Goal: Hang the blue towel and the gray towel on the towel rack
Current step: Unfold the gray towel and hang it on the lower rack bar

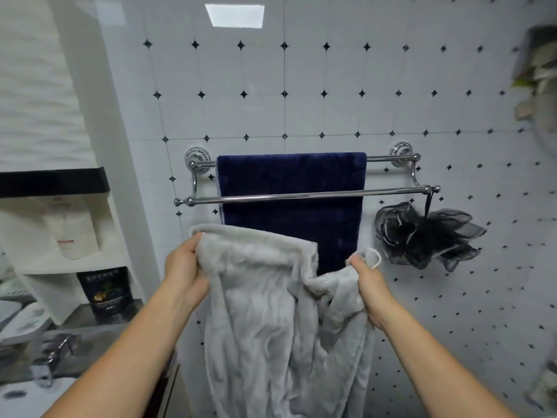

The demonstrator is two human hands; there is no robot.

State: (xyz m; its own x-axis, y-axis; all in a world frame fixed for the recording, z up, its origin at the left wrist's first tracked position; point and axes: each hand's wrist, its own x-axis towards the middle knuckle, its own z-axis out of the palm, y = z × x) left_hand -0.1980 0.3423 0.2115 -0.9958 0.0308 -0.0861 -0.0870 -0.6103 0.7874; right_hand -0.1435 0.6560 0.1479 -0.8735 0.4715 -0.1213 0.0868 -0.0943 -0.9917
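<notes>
While plush blue towel (291, 188) drapes chrome rack (304, 195), both hands' fingers (193, 248) grip fluffy gray towel (271, 312).

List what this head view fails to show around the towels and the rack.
- Gray towel: lower end cut off by the bottom edge.
- Blue towel: bottom hem hidden behind the gray towel.
- Left hand and right hand: fingertips buried in gray folds.
- Dark bottle on the left shelf: label too blurred to read.

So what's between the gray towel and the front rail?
In the head view, only the hanging blue towel shows between the gray towel and the front rail.
</notes>
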